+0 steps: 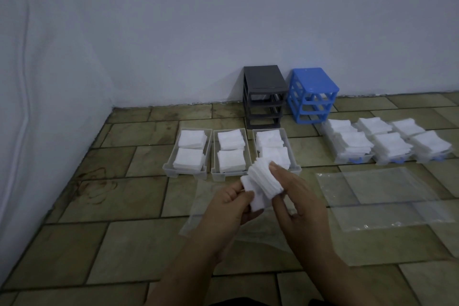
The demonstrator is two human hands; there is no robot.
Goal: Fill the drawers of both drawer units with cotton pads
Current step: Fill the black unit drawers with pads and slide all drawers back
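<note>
Both hands meet low in the middle of the view over a tiled stone floor [129,196]. The left hand [229,202] has thumb and fingers curled round a few white square cotton pads [257,202], and the right hand [294,196] grips a thicker fanned stack of white cotton pads [264,179] between thumb and fingers. The two bundles touch, so where one ends and the other begins is hard to make out, and the lower edges of the pads are hidden behind the fingers.

Just beyond the hands three clear plastic drawers lie side by side on the floor, each holding two piles of pads: the left drawer [169,165], the middle drawer [215,169] and the right drawer [295,165], whose near end is partly covered by the held stack. Behind them, against the pale wall [173,32], stand an empty dark grey plastic drawer frame [264,93] and, just beside it, an empty blue plastic drawer frame [311,94].

To the right, three more clear drawers with blue handles [357,160] sit heaped so full that their walls barely show. Near them lie flat clear plastic bags [387,196], and another crumpled clear bag [198,208] is largely hidden under the forearms. The picture is dim and soft.
</note>
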